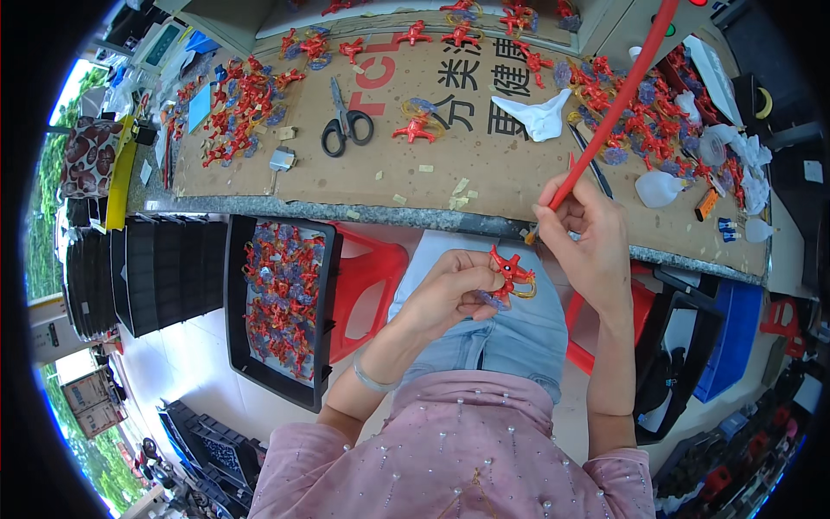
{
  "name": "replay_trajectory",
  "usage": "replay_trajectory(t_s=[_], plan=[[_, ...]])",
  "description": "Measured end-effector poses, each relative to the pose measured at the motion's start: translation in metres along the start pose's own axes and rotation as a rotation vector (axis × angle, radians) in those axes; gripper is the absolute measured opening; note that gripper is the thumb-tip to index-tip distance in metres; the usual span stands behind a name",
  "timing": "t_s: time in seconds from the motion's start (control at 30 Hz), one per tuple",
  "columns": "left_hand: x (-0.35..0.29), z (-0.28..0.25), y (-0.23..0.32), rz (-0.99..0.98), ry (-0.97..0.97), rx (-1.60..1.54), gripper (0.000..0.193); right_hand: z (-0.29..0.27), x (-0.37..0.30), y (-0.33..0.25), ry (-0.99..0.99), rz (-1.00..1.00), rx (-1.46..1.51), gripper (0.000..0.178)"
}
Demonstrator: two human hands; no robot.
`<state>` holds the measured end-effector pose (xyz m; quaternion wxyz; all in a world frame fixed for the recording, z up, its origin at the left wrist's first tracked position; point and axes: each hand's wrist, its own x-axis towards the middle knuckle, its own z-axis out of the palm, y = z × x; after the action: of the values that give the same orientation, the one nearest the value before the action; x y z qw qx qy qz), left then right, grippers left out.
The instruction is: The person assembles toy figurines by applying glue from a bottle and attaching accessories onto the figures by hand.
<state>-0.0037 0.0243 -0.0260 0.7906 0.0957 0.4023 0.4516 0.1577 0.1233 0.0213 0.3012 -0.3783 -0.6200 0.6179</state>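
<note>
My left hand (456, 285) is closed around a small red toy figure (512, 270) with a yellow loop and a translucent purple part, held over my lap just off the table's front edge. My right hand (588, 238) grips a long red-handled paintbrush (616, 108), its handle slanting up to the right. The brush's small brownish tip points down toward the figure, a short gap away from it. On the cardboard beyond my hands lies a similar red figure (415, 130), beside black-handled scissors (346, 125).
Piles of red figures lie at the left (246, 108) and right of the cardboard-covered table (303, 186). A crumpled white tissue (538, 114) and a white squeeze bottle (660, 189) lie to the right. A black crate (233, 346) of figures stands left of my lap, by a red stool (367, 290).
</note>
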Motion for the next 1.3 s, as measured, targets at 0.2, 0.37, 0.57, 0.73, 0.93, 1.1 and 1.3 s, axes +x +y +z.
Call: replay_trajectory(t_s=[0.2,0.37,0.57,0.73,0.93,1.1,1.3], plan=[[-0.004,0.005,0.003,0.063,-0.039,0.133,0.013,-0.002,-0.002,0.002,-0.009,-0.005,0.099,0.009],[-0.002,0.009,0.0,0.245,0.037,0.428,0.011,-0.001,-0.007,0.0,0.082,-0.025,0.213,0.009],[-0.007,0.016,0.0,0.271,0.105,0.516,0.016,-0.001,0.004,0.017,0.193,-0.222,-0.212,0.009],[-0.003,0.011,-0.002,0.295,0.067,0.458,0.013,0.004,-0.003,0.008,-0.05,-0.014,0.33,0.008],[-0.004,0.01,-0.003,0.368,0.036,0.509,0.015,-0.001,0.004,0.012,0.131,-0.126,0.036,0.008],[0.001,0.001,-0.005,0.465,0.011,0.65,0.018,0.003,0.004,0.011,-0.023,0.0,0.27,0.008],[0.004,-0.002,-0.011,0.537,0.051,0.668,0.02,-0.002,0.014,0.008,0.133,0.048,-0.11,0.012]])
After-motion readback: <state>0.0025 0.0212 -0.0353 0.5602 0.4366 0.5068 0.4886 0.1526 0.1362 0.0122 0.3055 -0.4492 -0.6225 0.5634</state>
